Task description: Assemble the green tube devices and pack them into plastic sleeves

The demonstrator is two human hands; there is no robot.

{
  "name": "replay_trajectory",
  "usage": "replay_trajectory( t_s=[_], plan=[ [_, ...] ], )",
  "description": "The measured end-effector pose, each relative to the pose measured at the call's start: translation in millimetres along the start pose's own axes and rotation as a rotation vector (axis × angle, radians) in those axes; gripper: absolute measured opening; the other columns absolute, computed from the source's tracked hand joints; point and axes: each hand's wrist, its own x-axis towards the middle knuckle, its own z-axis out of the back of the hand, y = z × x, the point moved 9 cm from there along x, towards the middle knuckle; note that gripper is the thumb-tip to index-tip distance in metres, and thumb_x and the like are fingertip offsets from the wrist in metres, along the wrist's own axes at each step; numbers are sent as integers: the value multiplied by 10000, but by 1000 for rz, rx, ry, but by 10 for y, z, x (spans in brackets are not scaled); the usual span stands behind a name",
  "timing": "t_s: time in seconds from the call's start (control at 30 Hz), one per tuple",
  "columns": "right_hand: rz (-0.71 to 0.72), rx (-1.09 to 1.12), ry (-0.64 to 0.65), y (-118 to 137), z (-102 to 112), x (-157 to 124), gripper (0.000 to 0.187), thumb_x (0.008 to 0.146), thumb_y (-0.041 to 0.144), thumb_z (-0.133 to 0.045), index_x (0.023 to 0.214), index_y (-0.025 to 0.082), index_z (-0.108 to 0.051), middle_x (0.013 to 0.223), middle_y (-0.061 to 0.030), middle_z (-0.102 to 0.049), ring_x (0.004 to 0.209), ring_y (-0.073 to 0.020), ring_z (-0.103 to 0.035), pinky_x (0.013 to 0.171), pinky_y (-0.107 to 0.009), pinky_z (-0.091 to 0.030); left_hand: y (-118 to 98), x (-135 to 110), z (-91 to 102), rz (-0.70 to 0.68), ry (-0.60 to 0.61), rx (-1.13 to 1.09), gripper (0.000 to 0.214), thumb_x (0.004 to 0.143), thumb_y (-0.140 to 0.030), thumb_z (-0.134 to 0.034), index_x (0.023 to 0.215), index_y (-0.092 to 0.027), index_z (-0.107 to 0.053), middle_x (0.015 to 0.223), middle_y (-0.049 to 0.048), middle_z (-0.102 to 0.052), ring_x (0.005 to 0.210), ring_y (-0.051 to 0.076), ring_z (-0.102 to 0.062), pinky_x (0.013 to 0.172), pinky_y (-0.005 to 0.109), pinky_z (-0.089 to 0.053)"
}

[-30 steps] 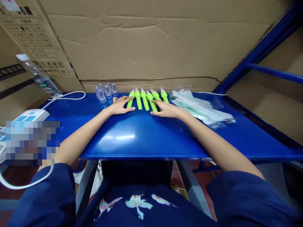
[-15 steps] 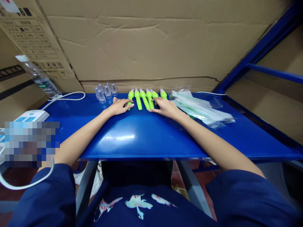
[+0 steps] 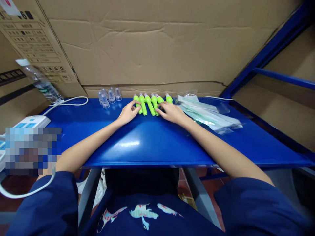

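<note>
Our left hand (image 3: 128,113) and right hand (image 3: 172,112) lie flat, fingers apart, gripping nothing, flanking green pens (image 3: 149,104). We seem to be bunching them; closing the row needs even inward pressure.

The left hand (image 3: 128,113) has slid right, and its fingers, flat a second ago, now curl against the leftmost of the lime-green plastic pens (image 3: 149,104). The right hand (image 3: 171,113) has edged left and farther away. Between them the fanned row has closed into a tighter bunch.
</note>
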Motion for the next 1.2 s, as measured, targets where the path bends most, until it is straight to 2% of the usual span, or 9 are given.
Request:
replay_trajectory(
  t_s=[0.13,0.27,0.37,0.5,0.6,0.7,0.9,1.03,1.2],
  plan=[
    [22,183,-67,30,64,17,453,1102,472,-372,1063,165,-702,1134,-153,-752,1073,-333,-723,917,-475,-570,-404,-179,-98,-184,8,118,372,1003,-393,-524,1285,-185,-649,843,14,-710,799,179,-673,859,333,-453],
    [15,604,4,69,-28,30,744,1049,755,-189,930,199,-669,769,-82,-696,657,-205,-674,727,-396,-580,-574,-289,-327,-403,142,427,402,1053,-426,-485,1373,-246,-649,1013,62,-762,955,227,-689,997,429,-336],
    [-12,805,75,129,-107,13,758,935,895,-330,881,200,-629,625,-42,-615,508,-162,-544,558,-346,-517,-572,-348,-500,-544,270,633,464,1077,-484,-424,1417,-262,-651,1125,128,-752,1020,264,-662,989,439,-309],
    [-62,861,29,142,-66,-17,647,916,828,-521,815,194,-597,603,-42,-586,523,-158,-536,538,-328,-500,-572,-362,-511,-631,369,761,526,1083,-515,-378,1514,-282,-570,1196,145,-725,1047,273,-639,1014,435,-306],
    [-80,831,-47,89,4,-26,569,963,725,-560,839,173,-618,615,-53,-594,582,-177,-588,611,-343,-536,-601,-264,-254,-620,310,784,547,1081,-510,-366,1551,-277,-522,1248,145,-699,1126,296,-627,1081,471,-289],
    [-80,765,-132,-6,62,-12,571,947,733,-566,807,181,-615,595,-44,-591,595,-195,-612,643,-365,-552,-535,-60,292,-479,70,769,528,1089,-403,-313,1551,-232,-504,1349,161,-647,1266,335,-580,1135,516,-272],
    [-45,647,-307,-118,194,-10,670,838,867,-542,800,202,-616,644,-56,-636,669,-246,-663,648,-379,-549,121,149,1303,-139,-239,775,473,1027,-316,-423,1470,-188,-527,1424,195,-576,1355,394,-519,1140,557,-341],
    [-27,605,-308,-76,210,-33,660,854,865,-519,823,213,-618,649,-68,-640,662,-254,-663,654,-387,-547,509,186,1464,-100,-178,770,382,987,-347,-506,1311,-190,-634,1360,192,-601,1326,408,-526,1120,579,-388],
    [-3,518,-295,-14,214,-47,649,902,846,-467,833,220,-625,667,-76,-651,640,-245,-643,679,-408,-561,626,273,1436,-139,-157,744,295,946,-315,-528,1130,-177,-714,1254,185,-629,1276,383,-543,1128,567,-413]
  ],
)
